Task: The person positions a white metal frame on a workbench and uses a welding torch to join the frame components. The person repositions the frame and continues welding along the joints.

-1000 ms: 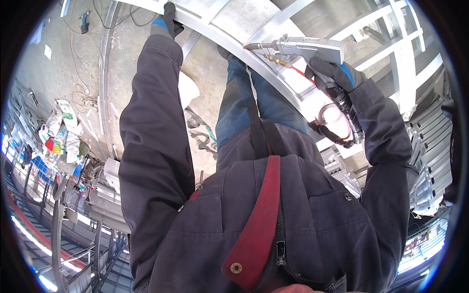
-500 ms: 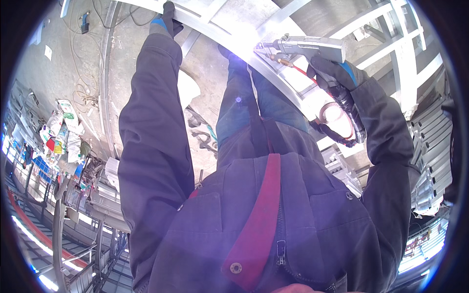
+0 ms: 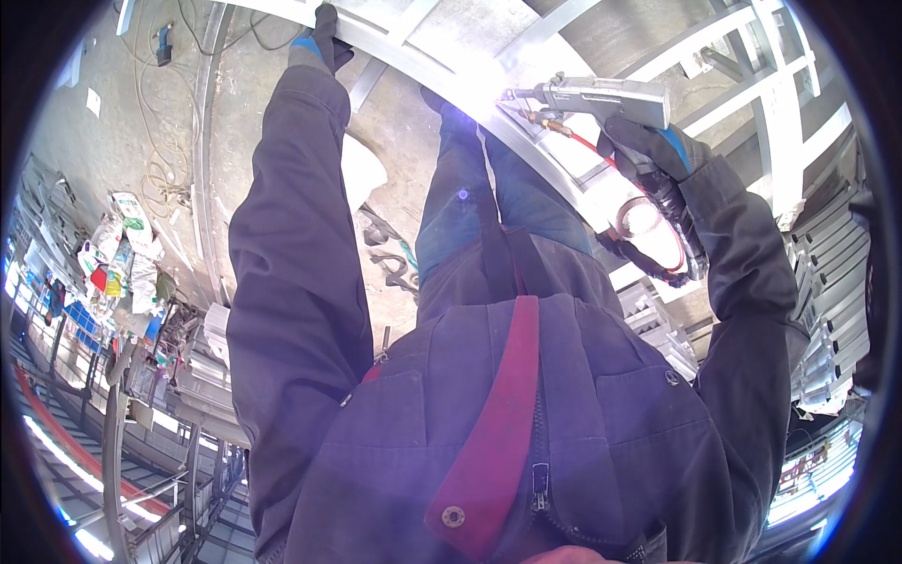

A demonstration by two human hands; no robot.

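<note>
My gloved right hand (image 3: 648,146) is wrapped round the grip of a grey welding gun (image 3: 611,99). The gun's nozzle points left, and a brilliant white glow spreads over the metal just beyond it. A brass fitting and a red hose (image 3: 584,141) run under the gun, and a black cable sheath hangs below my wrist. Under the glow lies a pale metal frame (image 3: 404,52) of long rails and crossbars. At the upper left my gloved left hand (image 3: 325,42) is closed over the frame's long rail. Glare hides the exact spot at the nozzle.
Loose cables (image 3: 164,179) trail over the concrete floor at left. Bags and scraps (image 3: 127,249) are heaped beyond them. Stacked metal profiles (image 3: 832,291) stand on the right, near my elbow. My legs (image 3: 456,188) are close against the frame's near rail.
My right hand and the welding gun have shifted slightly to the right and toward me. The nozzle stands out a little more clearly from the glow. My left hand stays put.
</note>
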